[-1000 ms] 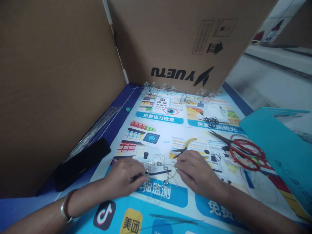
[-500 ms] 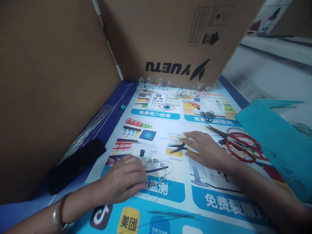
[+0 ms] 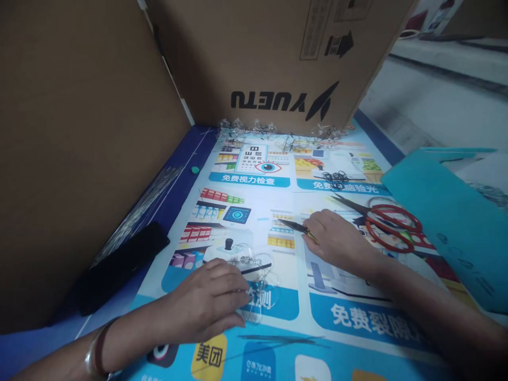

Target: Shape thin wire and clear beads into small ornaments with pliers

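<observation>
My right hand (image 3: pixel 331 238) is wrapped around a small pair of pliers (image 3: pixel 292 226) with dark jaws and yellow handles. The jaws are closed together and point left, just above the printed sheet. My left hand (image 3: pixel 214 299) is closed at the near left side of a looped thin-wire piece with clear beads (image 3: pixel 262 272), its fingertips pinching the edge. How exactly the fingers hold the wire is hidden. Several cut dark wires (image 3: pixel 283 339) lie on the sheet in front of my left hand.
Red-handled scissors (image 3: pixel 391 225) lie beyond my right hand, near a teal box (image 3: pixel 448 211). A small dark coil of wire (image 3: pixel 335 177) and several beaded wire pieces (image 3: pixel 254 127) lie farther back. Cardboard (image 3: pixel 278 63) walls the back. A black case (image 3: pixel 130 264) and straight wires (image 3: pixel 138 211) are at left.
My right hand has closed around the pliers, whose jaws went from apart to together. My left hand has shifted slightly right and nearer with the beaded wire piece. The camera view has tilted down a little.
</observation>
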Motion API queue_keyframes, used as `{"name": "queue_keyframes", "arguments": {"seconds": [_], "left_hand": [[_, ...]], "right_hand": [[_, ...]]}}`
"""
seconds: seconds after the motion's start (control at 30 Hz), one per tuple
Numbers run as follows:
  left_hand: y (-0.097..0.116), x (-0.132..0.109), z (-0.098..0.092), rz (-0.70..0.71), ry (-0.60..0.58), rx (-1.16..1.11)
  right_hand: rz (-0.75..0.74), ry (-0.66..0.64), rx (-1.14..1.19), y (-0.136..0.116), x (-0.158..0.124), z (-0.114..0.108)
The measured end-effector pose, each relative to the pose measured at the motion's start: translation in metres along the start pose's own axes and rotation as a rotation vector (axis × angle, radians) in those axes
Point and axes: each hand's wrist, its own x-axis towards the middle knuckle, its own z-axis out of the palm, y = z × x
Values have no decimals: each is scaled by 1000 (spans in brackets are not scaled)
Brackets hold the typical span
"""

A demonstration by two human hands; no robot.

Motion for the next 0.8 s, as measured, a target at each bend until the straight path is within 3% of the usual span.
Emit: {"name": "queue_keyframes", "arguments": {"seconds": [0.17, 0.37, 0.5, 0.6, 0.8], "left_hand": [[-3, -5, 0, 34, 81, 12], [0, -13, -9, 168, 210, 28], [7, -10, -12, 275, 154, 118], [11, -8, -10, 317, 52, 186], [11, -10, -8, 319, 21, 208]], "right_hand": [[18, 29, 11, -5, -3, -5], [110, -51, 263, -15, -5, -18], [-84, -80, 355, -25, -7, -23], [-223, -20, 357, -33, -10, -26], [-347, 54, 291, -42, -12, -32]]}}
